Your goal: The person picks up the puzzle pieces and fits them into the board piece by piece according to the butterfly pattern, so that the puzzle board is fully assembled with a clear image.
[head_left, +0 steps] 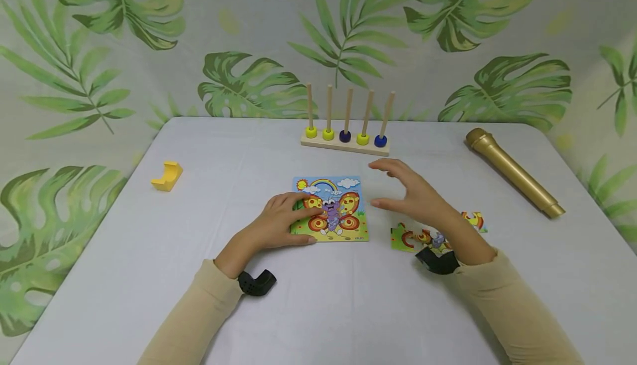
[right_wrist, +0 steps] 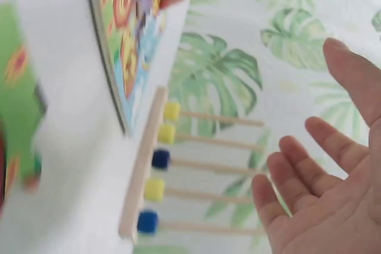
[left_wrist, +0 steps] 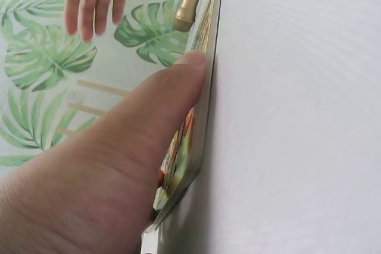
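Observation:
A square butterfly jigsaw puzzle (head_left: 350, 232) lies on the white table, with a sun, rainbow and clouds in its upper part. My left hand (head_left: 276, 224) rests on the puzzle's left side, fingers spread over the butterfly's wing. Its thumb (left_wrist: 161, 96) lies along the near edge of the board. To the right, my right hand (head_left: 415, 193) is held above the table with nothing in it, thumb and fingers apart. Loose puzzle pieces (head_left: 400, 239) lie below that hand, partly hidden by the wrist and its black camera. Another piece (head_left: 475, 220) sits beyond the wrist.
Behind the puzzle stands a wooden peg rack (head_left: 345, 146) with yellow and blue beads on upright rods. A gold microphone (head_left: 515, 171) lies at the right, and a yellow block (head_left: 168, 177) at the left. A leaf-print cloth (head_left: 249, 33) hangs behind the table.

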The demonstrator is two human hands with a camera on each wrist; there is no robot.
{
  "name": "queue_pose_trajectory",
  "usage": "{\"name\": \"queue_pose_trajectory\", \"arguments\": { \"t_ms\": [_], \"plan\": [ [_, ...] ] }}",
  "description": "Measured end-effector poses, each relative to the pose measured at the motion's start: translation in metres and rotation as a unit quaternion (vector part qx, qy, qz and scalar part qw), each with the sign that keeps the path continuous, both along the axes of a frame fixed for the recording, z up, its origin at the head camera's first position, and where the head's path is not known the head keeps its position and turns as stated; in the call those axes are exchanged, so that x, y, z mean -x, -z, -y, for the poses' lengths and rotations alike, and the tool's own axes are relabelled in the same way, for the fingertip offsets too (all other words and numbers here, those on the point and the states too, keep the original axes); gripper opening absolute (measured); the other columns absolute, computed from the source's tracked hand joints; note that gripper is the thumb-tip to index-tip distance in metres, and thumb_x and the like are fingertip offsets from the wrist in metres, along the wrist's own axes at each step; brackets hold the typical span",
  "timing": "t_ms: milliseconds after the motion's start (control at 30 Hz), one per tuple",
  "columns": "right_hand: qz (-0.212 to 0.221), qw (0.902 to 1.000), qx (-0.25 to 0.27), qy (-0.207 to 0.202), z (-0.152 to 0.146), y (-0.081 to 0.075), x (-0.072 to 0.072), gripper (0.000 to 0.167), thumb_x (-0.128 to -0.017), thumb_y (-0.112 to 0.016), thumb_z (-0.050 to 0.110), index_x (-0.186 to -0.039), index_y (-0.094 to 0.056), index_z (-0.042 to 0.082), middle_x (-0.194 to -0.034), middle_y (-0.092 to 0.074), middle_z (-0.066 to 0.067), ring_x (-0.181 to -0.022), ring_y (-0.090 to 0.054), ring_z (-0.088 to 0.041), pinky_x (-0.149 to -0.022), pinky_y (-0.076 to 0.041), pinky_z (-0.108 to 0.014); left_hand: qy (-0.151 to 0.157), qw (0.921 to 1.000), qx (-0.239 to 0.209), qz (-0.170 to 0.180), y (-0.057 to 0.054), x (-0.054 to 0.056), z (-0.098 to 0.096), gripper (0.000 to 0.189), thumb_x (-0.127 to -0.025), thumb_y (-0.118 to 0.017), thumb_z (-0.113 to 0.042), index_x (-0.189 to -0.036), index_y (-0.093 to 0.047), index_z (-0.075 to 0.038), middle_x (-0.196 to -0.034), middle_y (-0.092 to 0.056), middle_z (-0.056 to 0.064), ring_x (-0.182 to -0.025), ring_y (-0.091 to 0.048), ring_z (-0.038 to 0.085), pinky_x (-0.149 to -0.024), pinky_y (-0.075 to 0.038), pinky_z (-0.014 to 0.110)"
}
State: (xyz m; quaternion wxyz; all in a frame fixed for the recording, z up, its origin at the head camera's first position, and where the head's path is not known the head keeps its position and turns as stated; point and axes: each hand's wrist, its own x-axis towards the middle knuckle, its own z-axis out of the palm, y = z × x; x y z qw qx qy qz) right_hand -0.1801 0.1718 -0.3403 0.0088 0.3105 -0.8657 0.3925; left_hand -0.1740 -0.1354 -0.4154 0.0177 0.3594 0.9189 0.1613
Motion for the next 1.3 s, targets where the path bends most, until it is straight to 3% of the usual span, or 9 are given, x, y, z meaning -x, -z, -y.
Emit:
{"name": "queue_pose_trajectory", "arguments": {
  "t_ms": [200,467,667,833,967,1033,1133,1200,1300],
  "plan": [
    [-0.050,0.9960,-0.003,0.074,-0.055,-0.008,-0.023,0.069,-0.071,-0.076,0.008,-0.131,-0.044,0.013,-0.129,-0.044,-0.003,-0.112,-0.040,-0.022,-0.092,-0.032,-0.044,0.000,1.0000,0.002,0.002,0.000,-0.001,0.000,0.064,-0.077,-0.050,-0.065,-0.134,-0.042,-0.035,-0.140,-0.026,0.002,-0.127,-0.020,0.027,-0.101,-0.015,0.046],
    [0.009,0.9869,-0.008,0.161,-0.115,0.014,-0.039,0.069,-0.074,-0.075,0.012,-0.134,-0.041,0.019,-0.131,-0.042,-0.003,-0.113,-0.036,-0.023,-0.090,-0.027,-0.057,-0.007,0.9999,0.007,0.010,-0.003,-0.001,-0.001,0.064,-0.078,-0.051,-0.064,-0.134,-0.042,-0.035,-0.141,-0.025,0.003,-0.128,-0.019,0.028,-0.102,-0.015,0.046],
    [0.066,0.9827,-0.020,0.172,-0.140,0.035,-0.035,0.061,-0.078,-0.071,0.015,-0.131,-0.042,0.009,-0.128,-0.045,-0.013,-0.112,-0.038,-0.030,-0.088,-0.031,-0.049,-0.006,0.9999,0.005,0.011,-0.003,-0.002,-0.001,0.063,-0.078,-0.053,-0.062,-0.134,-0.043,-0.035,-0.141,-0.026,0.003,-0.127,-0.019,0.028,-0.101,-0.015,0.046],
    [0.069,0.9841,-0.062,0.151,-0.159,0.049,-0.030,0.058,-0.079,-0.070,0.018,-0.128,-0.044,0.004,-0.123,-0.047,-0.017,-0.109,-0.041,-0.019,-0.086,-0.033,-0.018,-0.004,0.9999,0.000,0.011,-0.002,-0.002,-0.001,0.063,-0.078,-0.053,-0.062,-0.134,-0.043,-0.034,-0.141,-0.026,0.003,-0.127,-0.019,0.028,-0.101,-0.015,0.047],
    [0.079,0.9811,-0.095,0.149,-0.168,0.055,-0.030,0.056,-0.080,-0.069,0.025,-0.127,-0.046,0.005,-0.122,-0.048,-0.016,-0.106,-0.041,-0.017,-0.085,-0.031,-0.017,-0.005,0.9999,0.000,0.011,-0.002,-0.002,-0.001,0.064,-0.078,-0.052,-0.064,-0.134,-0.043,-0.034,-0.141,-0.026,0.002,-0.127,-0.019,0.028,-0.102,-0.015,0.047],
    [0.077,0.9819,-0.099,0.142,-0.171,0.059,-0.030,0.053,-0.080,-0.069,0.025,-0.125,-0.048,0.005,-0.122,-0.047,-0.015,-0.110,-0.038,-0.009,-0.088,-0.028,-0.015,-0.007,0.9999,0.001,0.012,-0.002,-0.002,-0.001,0.064,-0.078,-0.051,-0.064,-0.133,-0.043,-0.034,-0.141,-0.026,0.002,-0.127,-0.019,0.028,-0.102,-0.015,0.047],
    [0.064,0.9851,-0.095,0.128,-0.173,0.064,-0.029,0.047,-0.081,-0.068,0.022,-0.121,-0.052,0.006,-0.123,-0.046,-0.015,-0.112,-0.034,-0.002,-0.087,-0.018,-0.005,-0.008,0.9998,0.001,0.016,-0.002,-0.002,-0.001,0.064,-0.078,-0.051,-0.065,-0.134,-0.043,-0.034,-0.141,-0.025,0.002,-0.128,-0.019,0.028,-0.102,-0.014,0.047],
    [0.059,0.9866,-0.090,0.122,-0.173,0.065,-0.028,0.043,-0.081,-0.068,0.019,-0.119,-0.053,0.005,-0.122,-0.045,-0.017,-0.117,-0.033,-0.013,-0.097,-0.017,-0.015,-0.009,0.9998,0.001,0.017,-0.002,-0.002,-0.001,0.064,-0.077,-0.051,-0.065,-0.134,-0.043,-0.034,-0.141,-0.025,0.002,-0.128,-0.019,0.028,-0.102,-0.014,0.047],
    [0.068,0.9861,-0.089,0.123,-0.172,0.064,-0.027,0.042,-0.081,-0.068,0.019,-0.118,-0.054,0.004,-0.121,-0.043,-0.021,-0.115,-0.033,-0.037,-0.102,-0.019,-0.045,-0.010,0.9998,0.000,0.018,-0.002,-0.002,-0.002,0.064,-0.077,-0.051,-0.065,-0.134,-0.043,-0.034,-0.141,-0.025,0.002,-0.128,-0.019,0.028,-0.102,-0.014,0.047]
  ]
}}
